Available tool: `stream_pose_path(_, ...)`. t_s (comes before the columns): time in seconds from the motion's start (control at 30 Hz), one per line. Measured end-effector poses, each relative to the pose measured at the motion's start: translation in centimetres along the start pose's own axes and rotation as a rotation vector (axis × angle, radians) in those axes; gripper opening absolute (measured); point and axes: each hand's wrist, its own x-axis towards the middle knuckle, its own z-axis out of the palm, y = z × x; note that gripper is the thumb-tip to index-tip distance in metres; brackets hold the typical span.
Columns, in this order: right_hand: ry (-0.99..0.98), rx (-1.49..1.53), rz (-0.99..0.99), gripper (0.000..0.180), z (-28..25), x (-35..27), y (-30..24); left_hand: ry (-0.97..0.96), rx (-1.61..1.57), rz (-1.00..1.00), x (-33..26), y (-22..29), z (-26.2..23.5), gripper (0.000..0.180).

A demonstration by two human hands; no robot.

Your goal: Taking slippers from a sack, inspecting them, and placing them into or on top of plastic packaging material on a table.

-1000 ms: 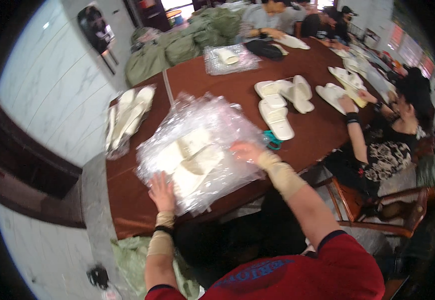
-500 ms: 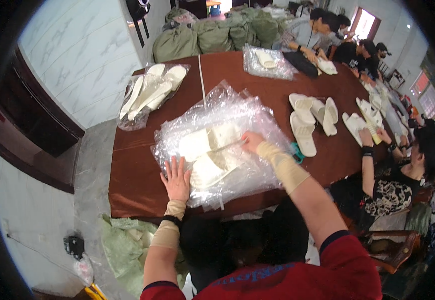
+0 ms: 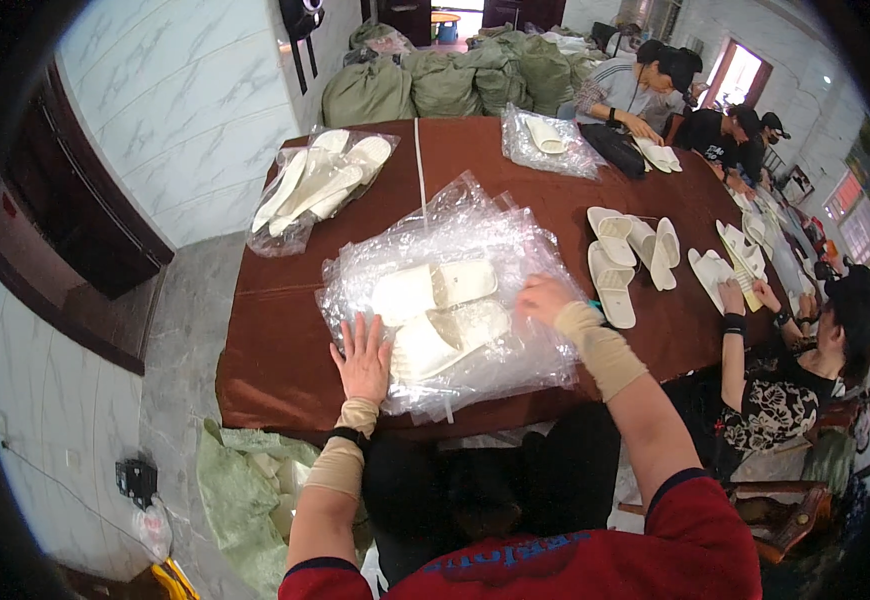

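Pair of white open-toe slippers (image 3: 405, 294) lies side by side on the near-middle of the table, amid crinkled clear plastic sheets or bags (image 3: 540, 365); can't tell if inside a layer or on top. Left hand (image 3: 362, 368) flat, fingers spread, on the film at its near-left side, right beside the nearer slipper's strap end. Right hand (image 3: 547, 299) curled at the film's right part; can't tell if it pinches plastic. Change: half a second ago the right hand was at the slippers' right ends; now it's farther right, apart from them, so the pair lies with no right-hand contact, the left hand flat beside it as before.

Surface: brown cloth-covered table (image 3: 275, 320), pale stripe (image 3: 420, 170) running toward the far edge. Far left, bagged slippers (image 3: 327, 190); far side, a bubble-wrapped pack (image 3: 547, 135) next to a black item (image 3: 612, 149). Right, loose white slippers (image 3: 612, 285); farther right, a co-worker's hands (image 3: 731, 296) at another pair.

Room: green sacks (image 3: 445, 85) behind the far edge, marbled wall (image 3: 175, 130) and dark door (image 3: 75, 190) left, open green sack (image 3: 230, 500) on grey floor (image 3: 190, 300) near left.
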Motion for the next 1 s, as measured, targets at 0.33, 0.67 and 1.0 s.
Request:
stream_pose_path(0.33, 0.190, 0.512, 0.286, 0.015, -5.8, -0.1, -1.4, 0.071, -0.001, 0.031, 0.6, -0.5, -0.6, 0.050)
stream_pose_path(0.67, -0.257, 0.995, 0.563, 0.043, -0.2, 3.6, -1.8, 0.036, 0.002, 0.020, -0.1, 0.0, -0.6, 0.051)
stream_pose_path(1.0, 0.074, 1.506, 0.668, 0.045, 5.4, 7.0, -2.6, 0.041, 0.026, 0.026, -0.2, -0.1, -0.3, 0.052)
